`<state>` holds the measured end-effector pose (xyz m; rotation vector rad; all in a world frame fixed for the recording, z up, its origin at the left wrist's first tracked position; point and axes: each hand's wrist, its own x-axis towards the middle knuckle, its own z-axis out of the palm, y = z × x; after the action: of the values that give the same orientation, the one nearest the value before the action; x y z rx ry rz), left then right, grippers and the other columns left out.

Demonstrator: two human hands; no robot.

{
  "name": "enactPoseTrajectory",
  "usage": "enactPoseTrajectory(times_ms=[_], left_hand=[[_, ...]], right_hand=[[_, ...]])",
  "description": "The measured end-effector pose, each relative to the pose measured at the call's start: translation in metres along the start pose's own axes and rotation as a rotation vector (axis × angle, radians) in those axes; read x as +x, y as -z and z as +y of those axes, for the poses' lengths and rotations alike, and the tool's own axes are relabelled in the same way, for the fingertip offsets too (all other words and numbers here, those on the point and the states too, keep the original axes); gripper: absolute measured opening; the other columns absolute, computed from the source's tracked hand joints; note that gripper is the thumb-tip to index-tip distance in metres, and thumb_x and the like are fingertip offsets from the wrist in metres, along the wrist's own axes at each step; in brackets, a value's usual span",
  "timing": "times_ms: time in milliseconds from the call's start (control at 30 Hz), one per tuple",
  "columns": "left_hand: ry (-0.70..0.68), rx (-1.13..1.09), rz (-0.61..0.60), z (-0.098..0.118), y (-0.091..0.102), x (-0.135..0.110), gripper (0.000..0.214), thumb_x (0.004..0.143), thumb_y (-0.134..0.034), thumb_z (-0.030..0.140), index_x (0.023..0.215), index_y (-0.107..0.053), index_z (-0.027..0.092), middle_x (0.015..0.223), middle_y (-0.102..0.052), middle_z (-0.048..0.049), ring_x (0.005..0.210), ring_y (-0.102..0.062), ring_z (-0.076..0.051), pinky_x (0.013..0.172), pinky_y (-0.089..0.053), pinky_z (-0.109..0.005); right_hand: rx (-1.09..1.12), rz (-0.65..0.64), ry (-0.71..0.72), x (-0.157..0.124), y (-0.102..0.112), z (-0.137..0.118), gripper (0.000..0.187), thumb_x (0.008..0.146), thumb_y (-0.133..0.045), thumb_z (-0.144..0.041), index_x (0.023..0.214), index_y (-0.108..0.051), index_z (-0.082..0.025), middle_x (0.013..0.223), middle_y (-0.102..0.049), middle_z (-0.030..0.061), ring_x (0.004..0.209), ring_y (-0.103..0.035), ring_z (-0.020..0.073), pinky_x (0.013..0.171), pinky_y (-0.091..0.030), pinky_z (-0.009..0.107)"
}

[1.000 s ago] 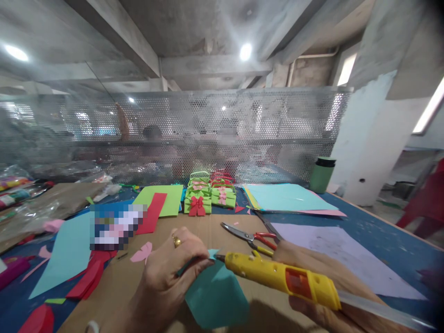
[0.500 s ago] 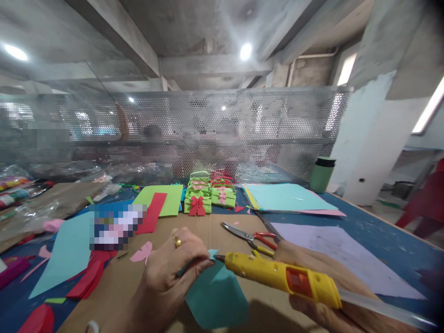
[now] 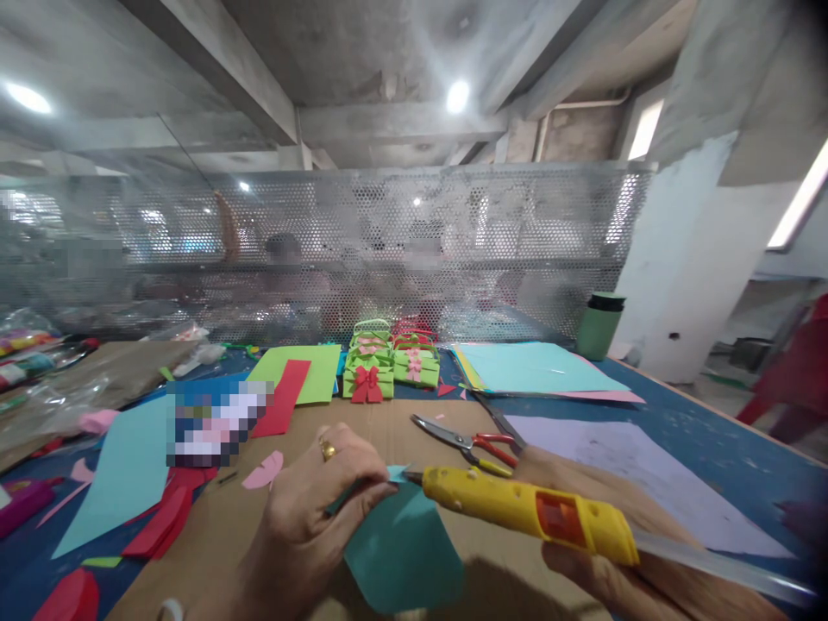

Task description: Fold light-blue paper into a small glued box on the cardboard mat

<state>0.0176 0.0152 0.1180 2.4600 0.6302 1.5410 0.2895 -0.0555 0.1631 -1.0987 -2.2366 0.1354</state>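
Observation:
Pinched between the thumb and fingers of my left hand (image 3: 323, 509) is a teal piece of paper (image 3: 407, 552), folded at its upper edge. My right hand (image 3: 601, 526) is wrapped round a yellow hot glue gun (image 3: 523, 509), with a clear glue stick (image 3: 718, 565) poking out of its back end. The dark nozzle points left and meets, or nearly meets, the small light-blue flap at the paper's top; whether glue is coming out I cannot tell. Beyond the gun lie open scissors (image 3: 456, 442) with red and yellow handles. Near my left knuckles rests a pink paper cutout (image 3: 264, 470).
Brown cardboard (image 3: 213, 552) covers the work area. Small green paper bags with bows (image 3: 368, 384) stand at the back. Paper stacks (image 3: 536, 369), a lilac sheet (image 3: 621, 474) and a green bottle (image 3: 600, 326) are on the right. Red cutouts (image 3: 159, 522) and a light-blue sheet (image 3: 122, 474) lie left.
The glue gun has shifted slightly right and up, its nozzle tip sliding a little along the flap. My left hand and the teal paper have barely moved.

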Motion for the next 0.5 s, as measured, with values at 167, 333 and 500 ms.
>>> enactPoseTrajectory(times_ms=[167,333,500], left_hand=[[0.009,-0.003,0.01,0.0,0.0,-0.002,0.012,0.091,-0.06,0.009,0.089,-0.063,0.021,0.08,-0.065,0.0001,0.075,-0.06,-0.013,0.067,-0.047,-0.025],[0.053,-0.031,0.019,-0.003,-0.001,-0.002,0.011,0.09,-0.061,0.01,0.088,-0.063,0.021,0.079,-0.064,0.0006,0.075,-0.061,-0.013,0.067,-0.047,-0.025],[0.13,-0.072,0.036,-0.004,-0.002,-0.002,0.009,0.089,-0.063,0.013,0.086,-0.064,0.021,0.078,-0.064,0.0016,0.074,-0.061,-0.012,0.067,-0.047,-0.025]], right_hand=[[-0.025,-0.018,-0.02,-0.003,-0.001,0.0,0.022,0.095,-0.048,-0.043,0.089,-0.066,-0.031,0.08,-0.067,-0.0001,0.07,-0.066,0.0196,0.063,-0.061,0.029],[-0.13,0.009,-0.048,-0.015,-0.004,0.012,0.023,0.092,-0.052,-0.043,0.105,-0.069,-0.034,0.1,-0.072,-0.0001,0.09,-0.07,0.0233,0.076,-0.063,0.032],[-0.26,0.117,-0.12,-0.032,-0.011,0.033,0.048,0.089,-0.05,-0.053,0.133,-0.058,-0.036,0.128,-0.066,0.0019,0.113,-0.065,0.031,0.092,-0.059,0.041]])
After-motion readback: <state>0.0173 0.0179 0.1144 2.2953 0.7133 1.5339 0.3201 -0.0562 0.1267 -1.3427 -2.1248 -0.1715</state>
